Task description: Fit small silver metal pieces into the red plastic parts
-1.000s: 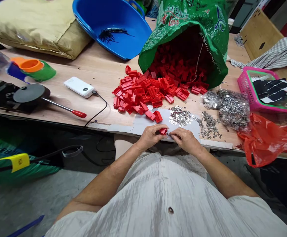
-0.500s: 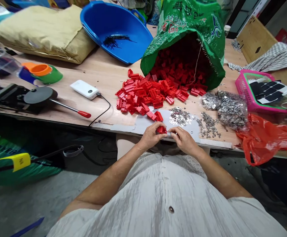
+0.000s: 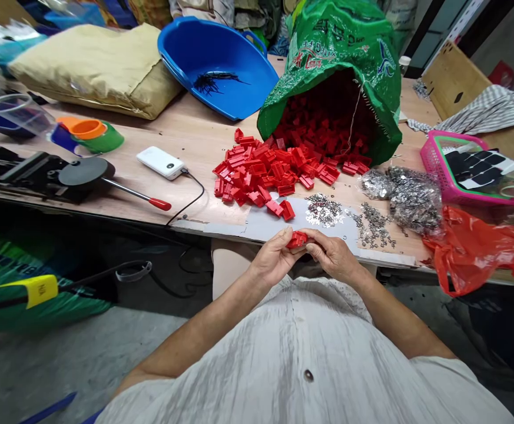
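Note:
Between my two hands, just over the table's front edge, is a small red plastic part [image 3: 298, 239]. My left hand [image 3: 275, 254] is closed on its left side, thumb uppermost. The fingers of my right hand [image 3: 330, 252] pinch its right side; whether they also hold a small metal piece is hidden. Beyond my hands lies a pile of similar red parts [image 3: 261, 168], spilling from a green woven sack [image 3: 340, 41]. Small shiny metal pieces [image 3: 324, 210] are heaped on a grey sheet [image 3: 259, 224], with more loose metal pieces [image 3: 374, 227] to the right.
A white power bank [image 3: 162, 162] with a black cable lies left of the pile. Further left is a lever tool with a red-tipped handle [image 3: 159, 204]. Behind stand a blue basin [image 3: 239, 94] and a tan sack [image 3: 93, 70]. Right are plastic-bagged metal pieces [image 3: 415, 197] and a pink basket [image 3: 433, 159].
The red part has turned between my hands, and my right hand has moved left onto it. The thin metal piece seen at my right fingertips is now out of sight. The view has shifted slightly.

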A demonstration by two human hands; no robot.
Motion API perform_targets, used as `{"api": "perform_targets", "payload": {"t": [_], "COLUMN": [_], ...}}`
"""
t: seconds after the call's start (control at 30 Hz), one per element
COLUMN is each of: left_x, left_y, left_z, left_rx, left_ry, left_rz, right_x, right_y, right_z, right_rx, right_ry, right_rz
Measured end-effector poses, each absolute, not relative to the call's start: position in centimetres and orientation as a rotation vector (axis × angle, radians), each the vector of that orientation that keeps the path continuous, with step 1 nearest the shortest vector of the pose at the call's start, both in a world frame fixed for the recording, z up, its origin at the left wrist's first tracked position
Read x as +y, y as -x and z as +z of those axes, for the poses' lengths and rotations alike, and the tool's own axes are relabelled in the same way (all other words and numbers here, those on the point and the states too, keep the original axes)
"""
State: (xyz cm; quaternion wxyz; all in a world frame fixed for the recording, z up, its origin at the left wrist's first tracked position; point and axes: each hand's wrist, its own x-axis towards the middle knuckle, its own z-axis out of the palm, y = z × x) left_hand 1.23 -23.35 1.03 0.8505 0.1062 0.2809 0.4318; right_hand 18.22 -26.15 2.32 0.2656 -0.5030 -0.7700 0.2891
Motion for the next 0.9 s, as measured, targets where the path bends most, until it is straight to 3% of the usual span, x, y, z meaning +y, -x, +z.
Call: {"api": "perform_targets", "payload": {"t": [0.17, 0.43, 0.6, 0.77, 0.9], "left_x": [-23.8, -24.4, -25.2, -24.7, -24.2], "left_y": [-1.7, -0.5, 0.4, -0.2, -0.3], "left_z": [0.9, -0.2, -4.2, -8.5, -9.3], "left_rx": [0.591, 0.654, 0.902, 1.086, 1.078], "left_ry": [-0.172, -0.383, -0.526, -0.44, -0.419], "left_rz": [0.941, 0.821, 0.535, 0.56, 0.629], "right_x": [-26.2, -26.3, -25.7, -24.7, -23.6], "right_y": [-18.0, -18.9, -21.2, -21.8, -21.0], "right_z": [1.6, 0.9, 0.9, 0.1, -0.3], "right_rx": [-2.043, -1.922, -1.881, -1.898, -1.928], "right_ry": [1.377, 1.36, 1.644, 1.728, 1.747], "right_rz": [0.631, 0.83, 0.691, 0.579, 0.535]}}
